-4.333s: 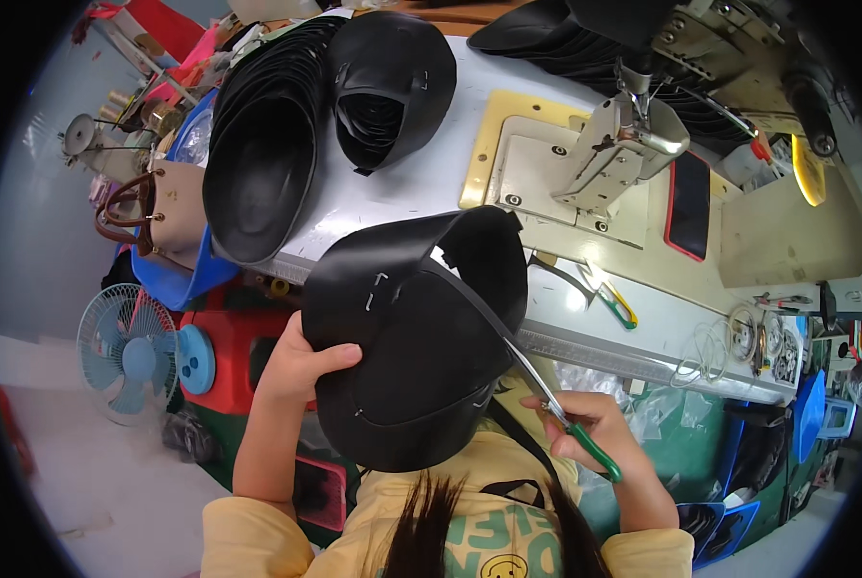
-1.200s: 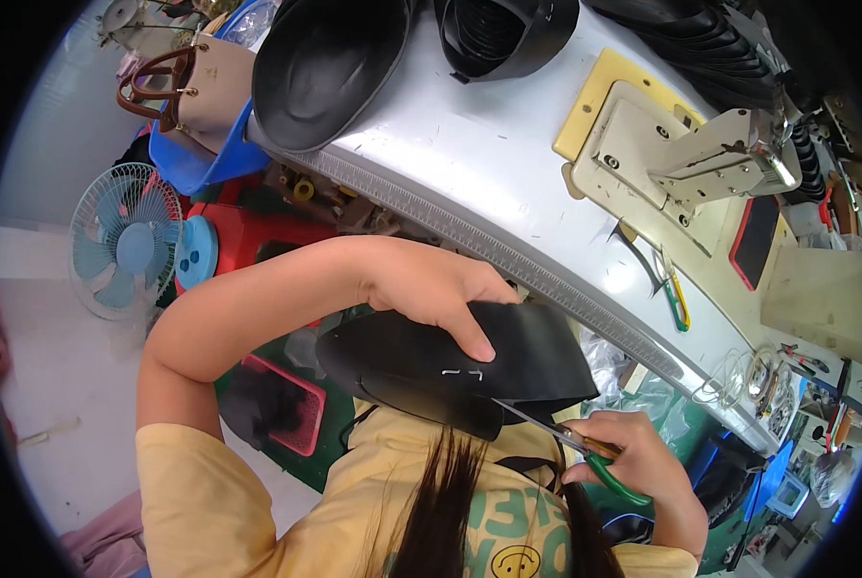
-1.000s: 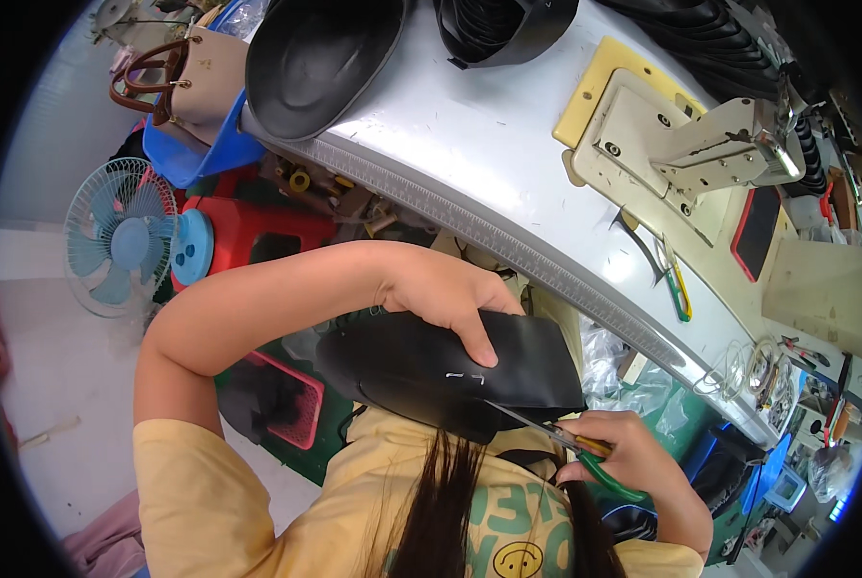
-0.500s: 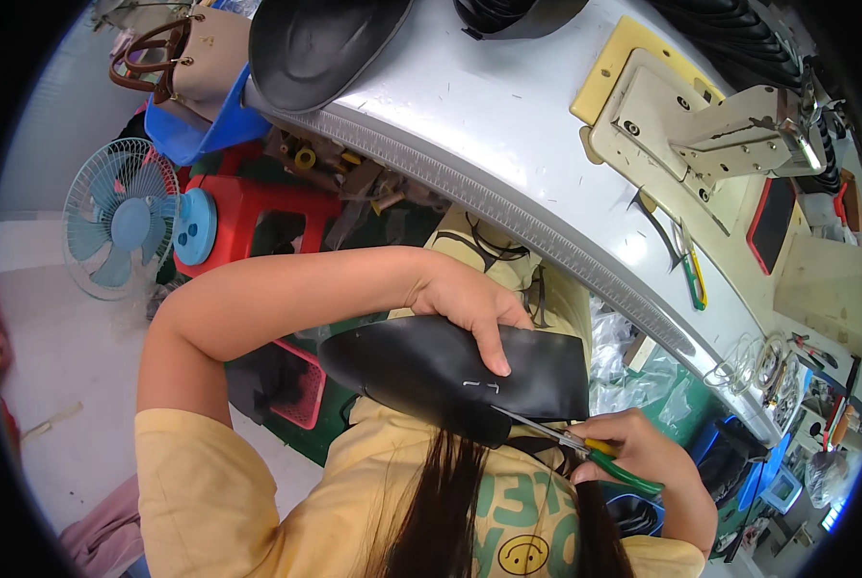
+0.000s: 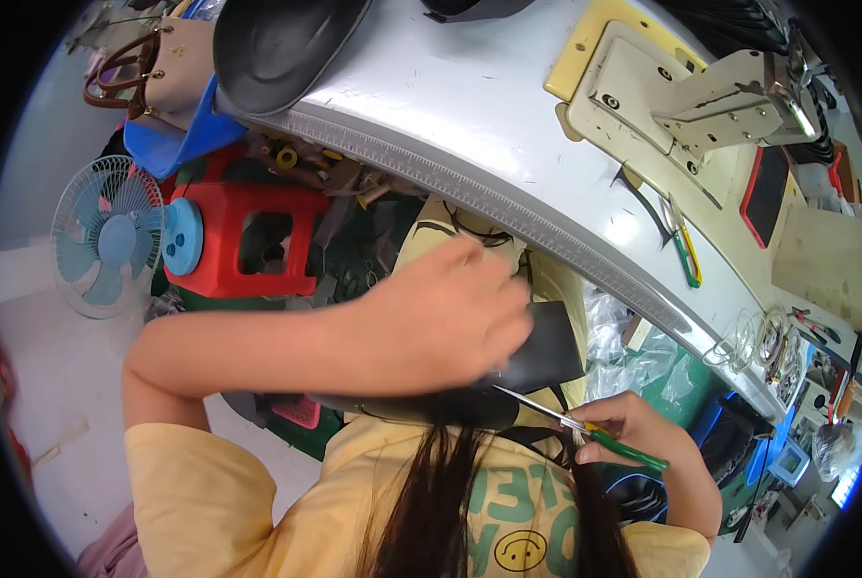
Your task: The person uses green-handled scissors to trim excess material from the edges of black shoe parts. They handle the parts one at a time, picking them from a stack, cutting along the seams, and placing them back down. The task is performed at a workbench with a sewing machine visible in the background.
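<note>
A folded black leather-like piece lies across my lap, its left part largely hidden by my left forearm. My left hand is above it, back of the hand up and blurred. Its fingers look bent, but whether anything is between them is hidden. In my right hand is a pair of scissors with one green and one yellow handle. The slim pointed blades reach left to the piece's near edge, pressed together or nearly so.
Beyond my lap runs a white table with a metal ruler along its edge. It bears a black moulded piece, a sewing machine and green-and-yellow pliers-like snips. At left are a red stool and a fan.
My left hand has let go of the black piece, risen off it and turned over, covering the white marks. The scissors have stayed almost in place in my right hand.
</note>
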`<action>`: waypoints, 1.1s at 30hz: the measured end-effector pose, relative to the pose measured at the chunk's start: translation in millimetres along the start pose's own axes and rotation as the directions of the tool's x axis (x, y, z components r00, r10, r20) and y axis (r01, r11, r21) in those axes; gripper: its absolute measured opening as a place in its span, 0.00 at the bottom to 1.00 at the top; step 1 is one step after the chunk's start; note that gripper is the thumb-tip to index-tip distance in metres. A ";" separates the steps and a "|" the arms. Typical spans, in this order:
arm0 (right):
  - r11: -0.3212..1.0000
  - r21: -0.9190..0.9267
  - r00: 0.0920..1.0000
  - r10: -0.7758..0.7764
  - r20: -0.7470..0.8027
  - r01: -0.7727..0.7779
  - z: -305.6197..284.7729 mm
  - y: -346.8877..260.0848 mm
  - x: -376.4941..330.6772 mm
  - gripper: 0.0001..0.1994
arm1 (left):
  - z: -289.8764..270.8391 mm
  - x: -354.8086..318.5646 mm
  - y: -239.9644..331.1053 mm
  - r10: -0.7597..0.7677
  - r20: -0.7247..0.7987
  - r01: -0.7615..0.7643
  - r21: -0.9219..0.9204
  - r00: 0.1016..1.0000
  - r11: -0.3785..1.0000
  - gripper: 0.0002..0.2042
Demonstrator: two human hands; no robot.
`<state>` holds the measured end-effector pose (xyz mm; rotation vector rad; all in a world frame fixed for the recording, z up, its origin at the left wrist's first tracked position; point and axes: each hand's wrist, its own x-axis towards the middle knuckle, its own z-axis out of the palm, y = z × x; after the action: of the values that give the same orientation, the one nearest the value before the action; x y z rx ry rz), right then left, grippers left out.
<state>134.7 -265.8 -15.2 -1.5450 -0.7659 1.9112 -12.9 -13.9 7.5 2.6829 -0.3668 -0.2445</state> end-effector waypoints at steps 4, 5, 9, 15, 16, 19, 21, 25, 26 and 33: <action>0.999 0.004 0.999 0.037 0.035 -0.037 -1.9 3.0 7.3 0.22 | 18.1 -30.4 23.8 0.007 0.084 -0.017 0.124 0.996 0.992 0.38; 0.998 -0.005 0.996 0.064 0.058 -0.064 -2.3 5.1 9.6 0.21 | 24.6 -33.9 23.0 -0.001 0.088 -0.007 0.092 0.996 0.996 0.39; 1.000 -0.002 0.997 -0.010 0.081 0.010 -2.8 3.8 9.1 0.21 | 35.8 -37.7 12.9 -0.016 0.119 0.037 -0.175 0.993 0.984 0.37; 0.996 0.080 0.990 -0.040 0.136 0.030 -1.7 2.4 5.5 0.22 | 34.5 -41.1 13.2 -0.111 0.049 0.121 -0.298 0.993 0.947 0.30; 0.998 0.049 0.988 -0.036 0.150 0.029 -2.5 4.0 5.3 0.22 | 34.4 -41.7 13.7 -0.128 0.088 0.150 -0.331 0.988 0.932 0.29; 0.999 0.053 0.981 -0.017 0.192 0.007 -4.0 1.3 4.4 0.22 | 34.4 -43.2 11.0 -0.079 0.065 0.097 -0.349 0.995 0.932 0.27; 0.996 0.088 0.980 -0.001 0.199 -0.017 -4.1 -1.9 2.3 0.22 | 35.9 -42.8 10.9 -0.059 0.045 0.071 -0.353 0.997 0.933 0.26; 0.994 0.106 0.985 0.016 0.175 -0.035 -3.0 -6.5 0.0 0.22 | 34.7 -39.9 10.5 -0.049 0.061 0.068 -0.346 0.997 0.936 0.25; 0.995 0.097 0.986 0.014 0.165 -0.031 -3.3 -7.2 -0.3 0.22 | 34.3 -39.4 10.4 -0.048 0.063 0.067 -0.345 0.997 0.936 0.25; 0.996 -0.091 0.994 0.018 0.105 -0.008 -4.6 -20.2 -5.3 0.22 | 35.2 -37.5 11.3 -0.034 0.078 0.058 -0.326 0.996 0.944 0.25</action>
<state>141.6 -255.5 2.3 -1.5148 -0.9016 2.0057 -58.9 -26.4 -14.9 2.3599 -0.2585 -0.3810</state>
